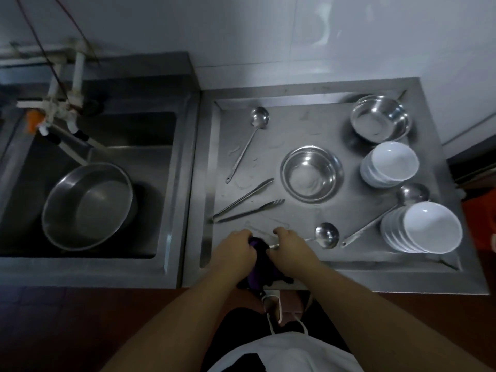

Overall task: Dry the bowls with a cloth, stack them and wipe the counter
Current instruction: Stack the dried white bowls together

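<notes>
At the lower centre of the frame the left hand [236,252] and the right hand [288,248] are held close together, both with fingers curled around a dark purple cloth [259,275], soft and bunched, which hangs between the wrists over the front lip of the counter [375,275]. A thin metal handle appears to be pinched at the right fingers; it leads to a small round-bowled ladle [326,234] just right of that hand.

The counter is a dull brushed-steel tray with a raised rim, marked by faint water traces. Above the hands, one pair of long steel tongs [247,201] is laid open in a narrow V. At upper left of the tray a second ladle [248,142] with a slim straight handle is seen, and a third ladle [389,213] lies to the right, its bowl between the two white stacks.

Steel bowls: one shallow round bowl [312,174] at the tray's centre, and nested steel bowls [380,118] in the upper right corner, their count unclear. Glossy white bowls are gathered in two tilted stacks: an upper stack [389,163] at mid right and a lower stack [422,228] at lower right; the number in each cannot be told.

At left, a deep steel sink [150,140] holds one large round steel basin [87,206] below white plastic taps [57,108].
</notes>
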Demonstrator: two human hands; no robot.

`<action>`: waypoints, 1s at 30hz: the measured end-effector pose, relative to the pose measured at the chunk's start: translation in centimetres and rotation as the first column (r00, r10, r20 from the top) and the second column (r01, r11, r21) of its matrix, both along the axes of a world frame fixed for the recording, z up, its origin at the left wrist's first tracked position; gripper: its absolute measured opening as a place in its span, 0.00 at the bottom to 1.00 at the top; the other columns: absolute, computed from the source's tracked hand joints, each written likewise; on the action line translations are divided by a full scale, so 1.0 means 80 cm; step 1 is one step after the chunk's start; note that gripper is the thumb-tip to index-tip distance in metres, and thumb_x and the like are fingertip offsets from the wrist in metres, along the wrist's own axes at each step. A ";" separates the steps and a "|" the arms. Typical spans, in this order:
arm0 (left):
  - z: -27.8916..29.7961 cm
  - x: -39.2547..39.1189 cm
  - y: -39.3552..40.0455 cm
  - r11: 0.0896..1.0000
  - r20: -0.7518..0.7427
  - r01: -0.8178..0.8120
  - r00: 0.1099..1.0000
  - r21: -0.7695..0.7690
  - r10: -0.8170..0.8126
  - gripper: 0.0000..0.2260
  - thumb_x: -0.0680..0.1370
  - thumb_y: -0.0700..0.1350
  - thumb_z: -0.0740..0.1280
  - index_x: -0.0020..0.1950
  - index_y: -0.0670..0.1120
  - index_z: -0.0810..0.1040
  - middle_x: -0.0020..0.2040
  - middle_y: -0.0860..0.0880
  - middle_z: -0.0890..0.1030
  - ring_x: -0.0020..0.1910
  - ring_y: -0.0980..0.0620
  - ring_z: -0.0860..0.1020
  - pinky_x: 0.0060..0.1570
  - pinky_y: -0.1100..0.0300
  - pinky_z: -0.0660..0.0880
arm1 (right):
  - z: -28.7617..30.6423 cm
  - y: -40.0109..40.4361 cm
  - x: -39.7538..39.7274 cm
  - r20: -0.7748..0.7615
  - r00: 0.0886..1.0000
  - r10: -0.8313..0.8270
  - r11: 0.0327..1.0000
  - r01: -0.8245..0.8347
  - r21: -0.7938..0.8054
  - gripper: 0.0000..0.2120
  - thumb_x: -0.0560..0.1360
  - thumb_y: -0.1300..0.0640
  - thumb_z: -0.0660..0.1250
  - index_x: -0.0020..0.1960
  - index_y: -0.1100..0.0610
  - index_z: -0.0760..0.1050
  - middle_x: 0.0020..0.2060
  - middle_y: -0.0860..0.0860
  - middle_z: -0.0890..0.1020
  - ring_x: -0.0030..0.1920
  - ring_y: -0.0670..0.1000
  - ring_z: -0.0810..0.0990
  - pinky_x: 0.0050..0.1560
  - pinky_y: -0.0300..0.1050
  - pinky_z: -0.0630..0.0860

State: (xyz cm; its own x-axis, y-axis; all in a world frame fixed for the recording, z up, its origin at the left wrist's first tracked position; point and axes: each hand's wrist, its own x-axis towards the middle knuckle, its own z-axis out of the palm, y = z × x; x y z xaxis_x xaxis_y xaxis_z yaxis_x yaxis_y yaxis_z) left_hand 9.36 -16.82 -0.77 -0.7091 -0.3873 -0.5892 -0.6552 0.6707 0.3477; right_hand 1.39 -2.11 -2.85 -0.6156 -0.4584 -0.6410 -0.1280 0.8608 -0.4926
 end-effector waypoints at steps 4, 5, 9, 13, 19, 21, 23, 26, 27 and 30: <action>0.012 -0.040 0.026 0.993 -0.037 0.120 0.992 -0.012 -0.121 0.19 0.82 0.45 0.62 0.73 0.51 0.74 0.70 0.48 0.77 0.64 0.47 0.78 0.60 0.51 0.77 | 0.024 0.048 -0.035 -0.086 0.995 -0.055 0.998 0.057 0.026 0.29 0.80 0.48 0.68 0.77 0.55 0.65 0.69 0.58 0.73 0.67 0.60 0.74 0.63 0.54 0.75; 0.014 -0.050 0.034 0.989 -0.043 0.149 0.988 -0.015 -0.150 0.20 0.82 0.45 0.62 0.74 0.51 0.74 0.70 0.48 0.77 0.64 0.47 0.78 0.60 0.51 0.77 | 0.029 0.062 -0.043 -0.108 0.992 -0.058 0.997 0.063 0.039 0.29 0.80 0.48 0.68 0.77 0.55 0.66 0.69 0.58 0.73 0.67 0.60 0.74 0.63 0.55 0.75; 0.023 -0.093 0.076 0.968 -0.050 0.248 0.967 -0.027 -0.249 0.19 0.83 0.46 0.62 0.74 0.50 0.74 0.69 0.47 0.78 0.64 0.48 0.78 0.56 0.55 0.75 | 0.052 0.121 -0.078 -0.217 0.972 -0.089 0.988 0.113 0.101 0.24 0.81 0.48 0.65 0.74 0.56 0.69 0.67 0.58 0.75 0.66 0.61 0.75 0.63 0.55 0.75; 0.028 -0.140 0.125 0.943 -0.033 0.332 0.943 -0.016 -0.332 0.21 0.83 0.47 0.63 0.77 0.50 0.72 0.71 0.47 0.77 0.65 0.48 0.78 0.56 0.56 0.74 | 0.074 0.188 -0.122 -0.339 0.936 -0.089 0.972 0.156 0.176 0.22 0.81 0.48 0.66 0.72 0.55 0.70 0.66 0.57 0.76 0.65 0.60 0.74 0.63 0.55 0.75; 0.028 -0.209 0.220 0.956 -0.025 0.289 0.957 0.054 -0.288 0.20 0.83 0.49 0.63 0.76 0.51 0.74 0.72 0.48 0.78 0.68 0.47 0.78 0.66 0.50 0.76 | 0.082 0.299 -0.190 -0.489 0.835 -0.253 0.940 0.331 0.079 0.22 0.81 0.47 0.65 0.73 0.54 0.72 0.70 0.57 0.75 0.70 0.60 0.71 0.70 0.55 0.69; 0.025 -0.227 0.253 0.964 -0.034 0.249 0.968 0.095 -0.247 0.18 0.84 0.52 0.62 0.73 0.50 0.76 0.68 0.49 0.81 0.63 0.48 0.80 0.62 0.52 0.77 | 0.073 0.334 -0.212 -0.457 0.808 -0.373 0.914 0.405 -0.029 0.21 0.82 0.48 0.66 0.71 0.57 0.74 0.68 0.59 0.77 0.69 0.62 0.72 0.70 0.55 0.68; 0.018 -0.240 0.281 0.973 -0.040 0.181 0.983 0.145 -0.177 0.16 0.84 0.54 0.62 0.69 0.51 0.78 0.65 0.49 0.82 0.59 0.49 0.80 0.58 0.55 0.74 | 0.056 0.368 -0.230 -0.331 0.835 -0.440 0.895 0.438 -0.087 0.20 0.84 0.47 0.63 0.70 0.58 0.76 0.66 0.60 0.78 0.68 0.62 0.74 0.70 0.54 0.68; 0.002 -0.247 0.316 0.965 0.000 0.015 1.000 0.263 -0.015 0.14 0.85 0.57 0.58 0.63 0.54 0.78 0.64 0.48 0.82 0.55 0.50 0.78 0.56 0.54 0.72 | 0.032 0.406 -0.244 -0.021 0.822 -0.569 0.813 0.559 -0.161 0.22 0.86 0.42 0.56 0.70 0.55 0.75 0.64 0.57 0.78 0.66 0.59 0.76 0.66 0.54 0.72; -0.003 -0.247 0.326 0.947 0.031 -0.067 0.998 0.313 0.060 0.16 0.85 0.59 0.57 0.65 0.54 0.78 0.66 0.47 0.81 0.58 0.48 0.78 0.59 0.53 0.73 | 0.025 0.415 -0.245 0.064 0.802 -0.593 0.784 0.594 -0.182 0.22 0.86 0.41 0.55 0.70 0.53 0.75 0.63 0.54 0.78 0.66 0.57 0.76 0.62 0.50 0.72; -0.015 -0.247 0.355 0.790 0.158 -0.388 0.921 0.474 0.357 0.30 0.80 0.67 0.56 0.76 0.51 0.72 0.75 0.45 0.75 0.72 0.42 0.74 0.73 0.44 0.71 | 0.003 0.427 -0.242 0.281 0.729 -0.624 0.711 0.679 -0.183 0.24 0.84 0.35 0.54 0.72 0.46 0.73 0.64 0.47 0.76 0.60 0.45 0.74 0.52 0.33 0.69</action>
